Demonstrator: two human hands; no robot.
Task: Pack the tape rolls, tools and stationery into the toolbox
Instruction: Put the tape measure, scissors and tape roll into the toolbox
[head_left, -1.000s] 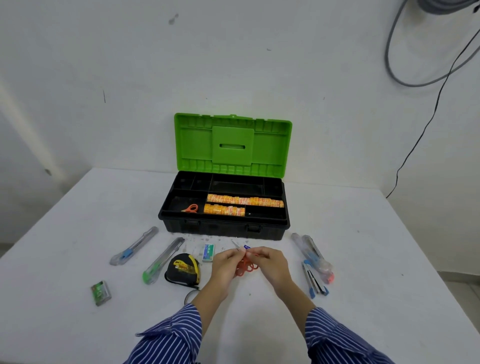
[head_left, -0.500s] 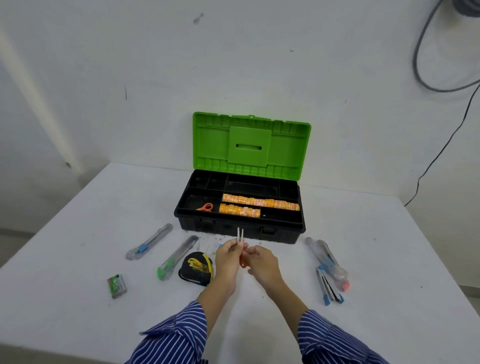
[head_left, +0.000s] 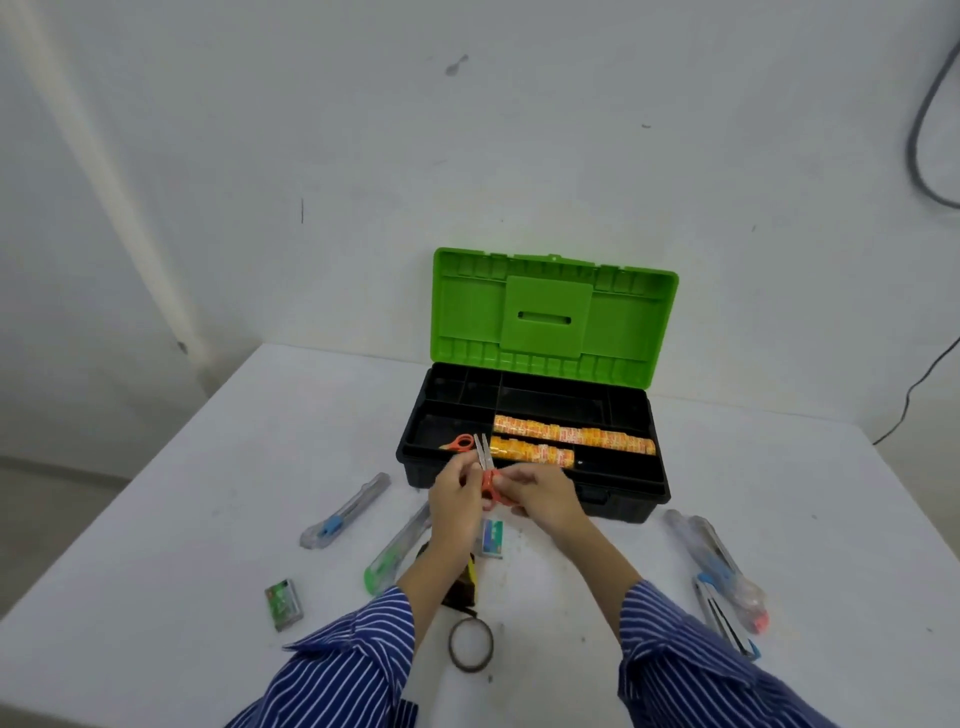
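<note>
The black toolbox (head_left: 631, 491) stands with its green lid (head_left: 550, 317) raised. Inside lie two rows of orange tape rolls (head_left: 571, 435) and one pair of orange scissors (head_left: 458, 443) in the front-left compartment. Both hands hold a second pair of orange-handled scissors (head_left: 484, 457) just in front of the toolbox's front-left corner, blades pointing up. My left hand (head_left: 457, 496) pinches it near the blades; my right hand (head_left: 540, 493) grips the handles.
On the white table lie a blue-slider cutter (head_left: 345, 512), a green cutter (head_left: 397, 556), two staple boxes (head_left: 283, 604) (head_left: 491, 538), a tape ring (head_left: 470, 644), a tape measure partly hidden by my left arm, and cutters and a stapler (head_left: 724, 577) at right.
The camera has turned left, so the toolbox sits further right in view. Both hands have carried the scissors up towards the toolbox's front-left corner.
</note>
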